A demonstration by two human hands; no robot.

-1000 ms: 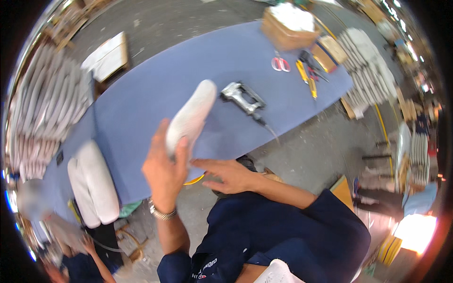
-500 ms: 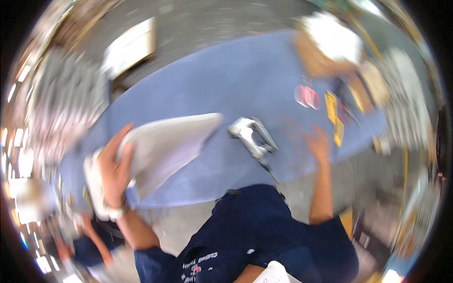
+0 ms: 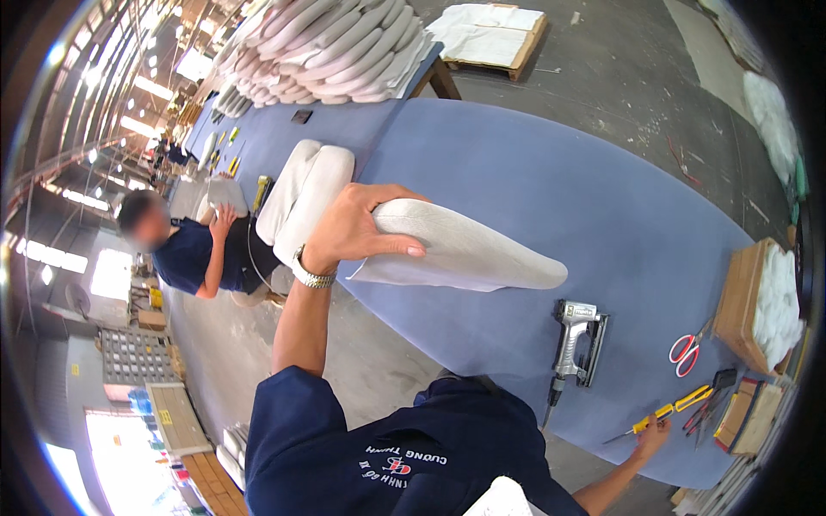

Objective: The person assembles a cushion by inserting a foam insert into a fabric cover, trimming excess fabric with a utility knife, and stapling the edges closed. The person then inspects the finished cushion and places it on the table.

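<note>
My left hand (image 3: pixel 366 225) grips the near end of a light grey fabric-covered pad (image 3: pixel 469 245), thumb on top, held tilted over the blue table. Its other end points right, toward a silver staple gun (image 3: pixel 575 342) with a hose connector, lying on the table. At the right, my right hand (image 3: pixel 656 437) has its fingers closed around the handle of a yellow screwdriver (image 3: pixel 641 424), still down at the tabletop. Beside that lies a second yellow-handled tool (image 3: pixel 693 397).
Red-handled scissors (image 3: pixel 685 354) lie near a cardboard box (image 3: pixel 742 288) of white filling. Two more pads (image 3: pixel 305 193) rest on the table at left, before a tall stack of pads (image 3: pixel 327 52). A co-worker (image 3: pixel 202 254) works at the left. The blue table (image 3: pixel 516 163) extends ahead.
My view has swung left. My right hand, open over the table before, has reached the yellow screwdriver and closed on it. My left hand still holds the pad, now tilted differently.
</note>
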